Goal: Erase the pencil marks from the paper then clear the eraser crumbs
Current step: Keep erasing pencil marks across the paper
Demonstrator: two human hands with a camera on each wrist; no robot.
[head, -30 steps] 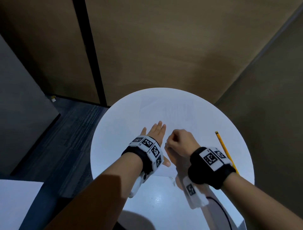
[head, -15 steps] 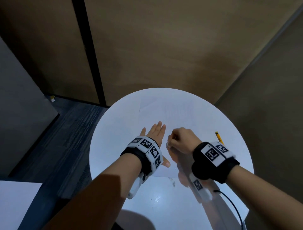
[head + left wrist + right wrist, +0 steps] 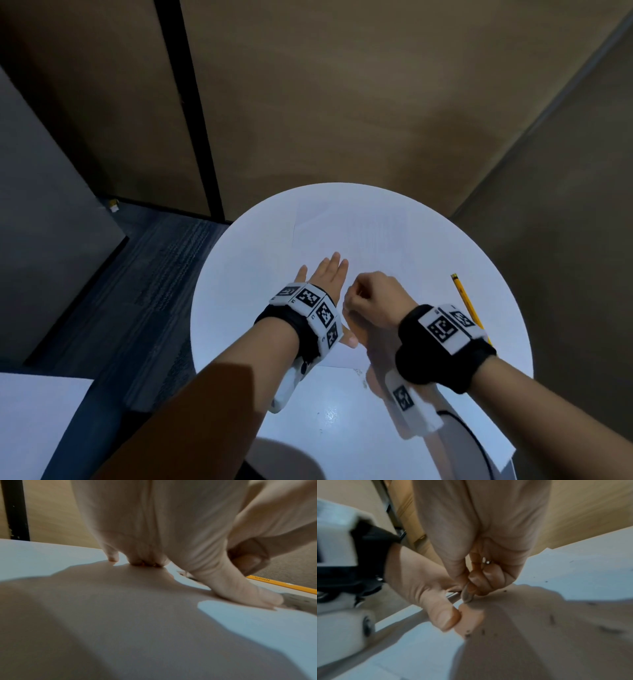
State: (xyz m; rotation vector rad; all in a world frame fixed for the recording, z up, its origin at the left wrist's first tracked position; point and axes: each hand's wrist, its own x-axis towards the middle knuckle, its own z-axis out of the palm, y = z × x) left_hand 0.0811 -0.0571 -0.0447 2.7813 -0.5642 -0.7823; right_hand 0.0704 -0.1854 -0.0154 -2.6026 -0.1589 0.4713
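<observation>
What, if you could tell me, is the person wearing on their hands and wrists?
Each wrist carries a black band with white blocks printed with black square code markings: left wrist band, right wrist band. A white camera housing hangs under each. A thin black cable trails from the right one. The left arm has a brown sleeve.

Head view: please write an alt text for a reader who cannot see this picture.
Two hands work on a sheet of paper on a round white table: the left hand lies flat on the sheet, the right hand is curled beside it. A yellow pencil lies to the right.
</observation>
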